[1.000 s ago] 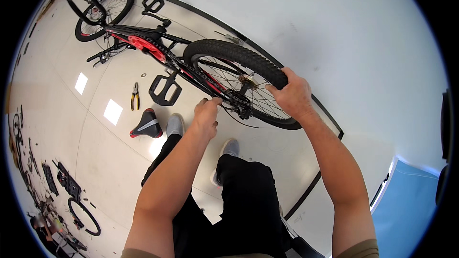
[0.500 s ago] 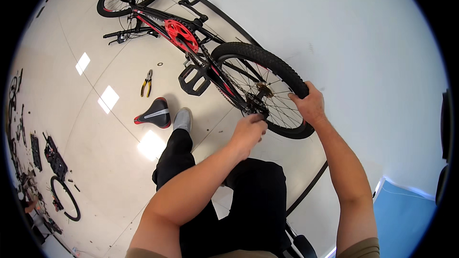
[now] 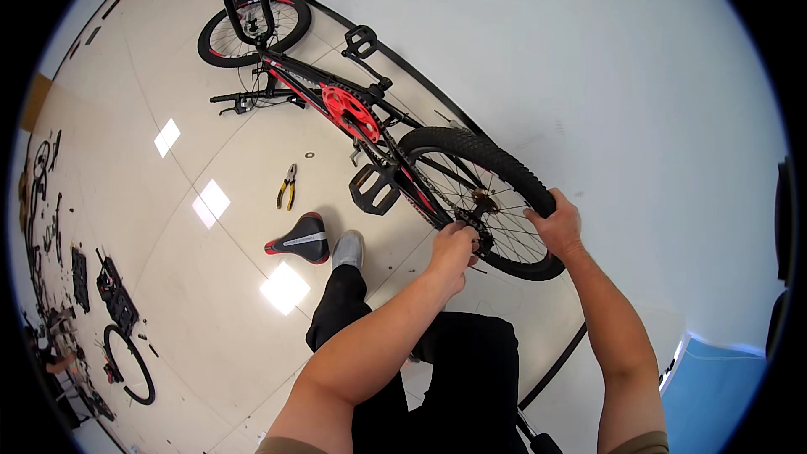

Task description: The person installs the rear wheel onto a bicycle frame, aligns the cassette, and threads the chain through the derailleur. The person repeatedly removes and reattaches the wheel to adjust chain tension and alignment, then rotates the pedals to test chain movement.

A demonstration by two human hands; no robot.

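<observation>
A black and red bicycle [image 3: 336, 101] stands upside down on the floor by a white wall. My right hand [image 3: 556, 227] grips the knobby tyre of its rear wheel [image 3: 471, 155] at the near side. My left hand [image 3: 454, 248] is closed at the wheel's hub and axle, fingers around a small part that I cannot make out. The red chainring [image 3: 349, 113] and a black pedal [image 3: 374, 189] sit just left of the wheel. The front wheel [image 3: 252, 29] is at the far end.
A black and red saddle [image 3: 300, 240] lies on the floor beside my left shoe [image 3: 347, 250]. Yellow-handled pliers [image 3: 287, 186] lie further out. A loose wheel [image 3: 128, 363] and scattered parts are at the left, where another person's arm [image 3: 59, 363] shows.
The view has shifted so the bicycle sits lower and nearer the centre. My left hand stays at the hub and my right hand stays on the tyre.
</observation>
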